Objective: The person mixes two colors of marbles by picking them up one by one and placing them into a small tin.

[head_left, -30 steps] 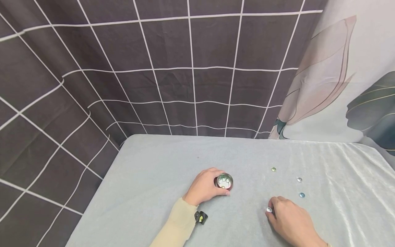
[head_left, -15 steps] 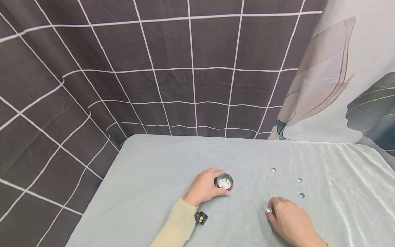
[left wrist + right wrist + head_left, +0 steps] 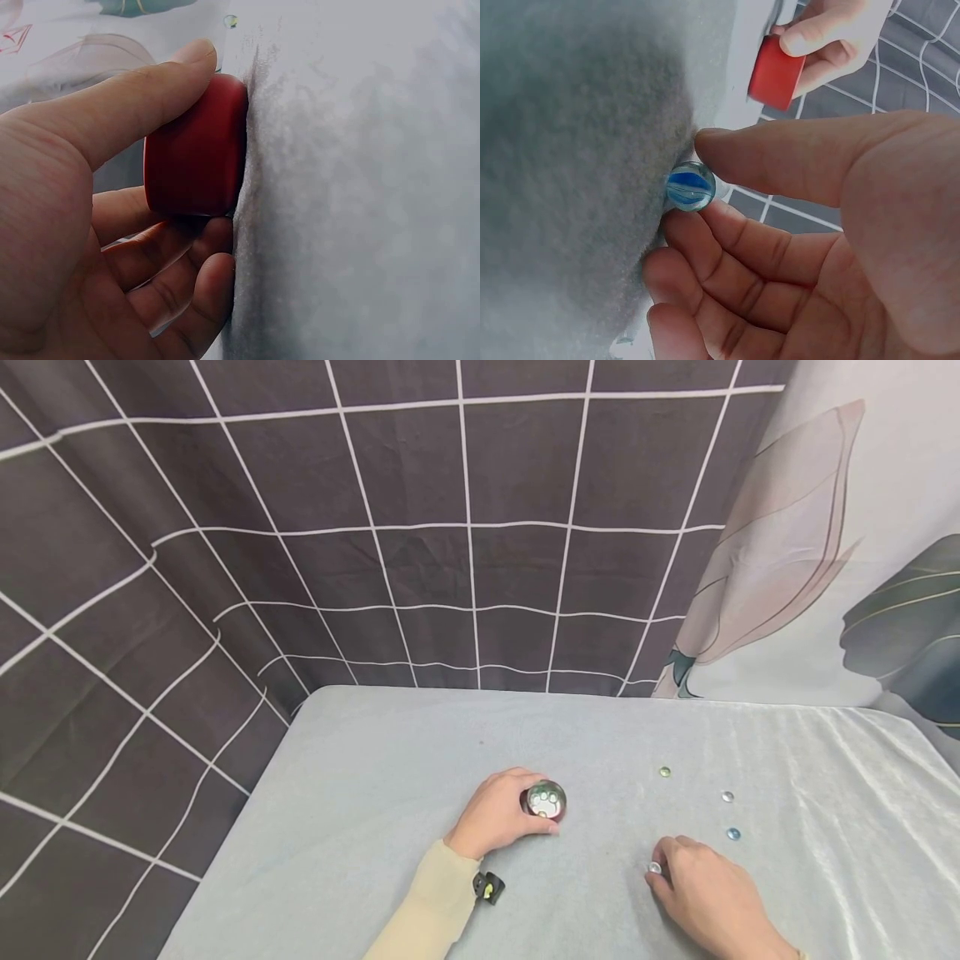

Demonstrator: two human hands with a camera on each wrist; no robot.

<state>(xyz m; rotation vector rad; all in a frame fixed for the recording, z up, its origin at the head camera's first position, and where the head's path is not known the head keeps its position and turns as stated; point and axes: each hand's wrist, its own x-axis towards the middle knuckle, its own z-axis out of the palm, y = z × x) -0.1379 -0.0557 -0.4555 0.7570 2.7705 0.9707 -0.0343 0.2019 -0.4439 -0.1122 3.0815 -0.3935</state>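
In the head view my left hand (image 3: 498,814) grips a small round cup (image 3: 547,800) standing on the cloth. The left wrist view shows the cup's red outer wall (image 3: 196,150), with the thumb on one side and fingers on the other. Its inside looks shiny, with several pale round shapes that may be marbles or reflections. To the right, my right hand (image 3: 708,893) rests low on the cloth and holds a glass marble (image 3: 655,867) between thumb and fingers. Up close in the right wrist view, the marble (image 3: 691,186) is clear with a blue swirl.
Beyond the right hand lie a yellow-green marble (image 3: 665,772), a clear marble (image 3: 727,797) and a blue marble (image 3: 733,834). Pale grey cloth (image 3: 390,752) covers the table. A dark curtain (image 3: 517,568) with white grid lines hangs behind and at the left.
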